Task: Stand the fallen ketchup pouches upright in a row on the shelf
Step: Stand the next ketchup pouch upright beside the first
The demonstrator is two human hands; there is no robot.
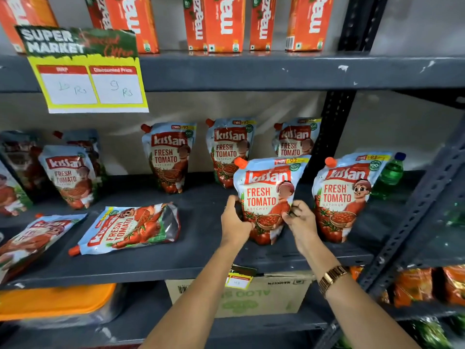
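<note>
In the head view, both hands hold one upright ketchup pouch [269, 197] near the front of the dark shelf [201, 253]. The left hand [234, 220] presses on its left lower edge and the right hand [300, 220] on its right lower edge, so the hands are clamped on this pouch from both sides. The right wrist carries a gold watch [332, 277]. Just to the right stands a second upright pouch [344, 195], apart from the held one, with a green bottle [391, 175] behind it. Three more pouches [171, 157] stand far back against the wall. To the left, a fallen pouch [130, 229] lies flat on the shelf, cap toward the near left, and another fallen pouch [32, 235] lies at the left edge. On the upper shelf stand orange juice cartons [219, 23] and a yellow price sign [88, 79] hangs from its edge.
</note>
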